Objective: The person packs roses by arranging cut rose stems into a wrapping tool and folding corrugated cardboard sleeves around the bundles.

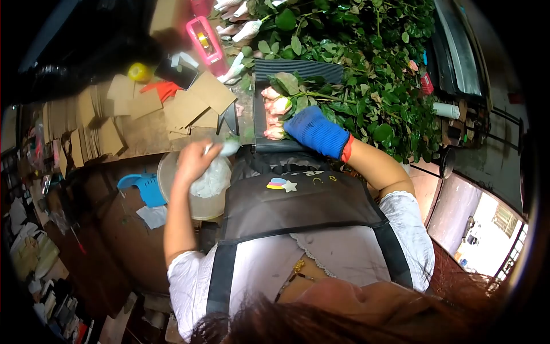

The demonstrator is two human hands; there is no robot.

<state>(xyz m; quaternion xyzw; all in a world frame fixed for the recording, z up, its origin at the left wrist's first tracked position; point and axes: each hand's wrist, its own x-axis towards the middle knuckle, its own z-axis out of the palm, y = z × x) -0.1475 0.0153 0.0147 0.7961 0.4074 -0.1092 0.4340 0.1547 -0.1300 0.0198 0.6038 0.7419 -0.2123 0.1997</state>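
My left hand [196, 161], bare and slightly blurred, is closed on a whitish sleeve-like piece [230, 148] above a pale round bin [168, 178]. White crumpled material [212, 182] fills the bin. My right hand [316, 131] wears a blue knit glove and is curled round the stems just behind several pale pink roses [277, 105]; its fingertips are partly hidden. The rose heads lie side by side at the left end of a black ribbed holder [298, 70], their leafy stems pointing right.
A large heap of leafy stems [378, 86] covers the table's right side. White-sleeved flower heads [247, 30] lie at the back, beside a pink tape dispenser [206, 46]. Cardboard pieces [209, 92] and a yellow round object [138, 72] are on the left; a blue plastic container [150, 188] hangs below.
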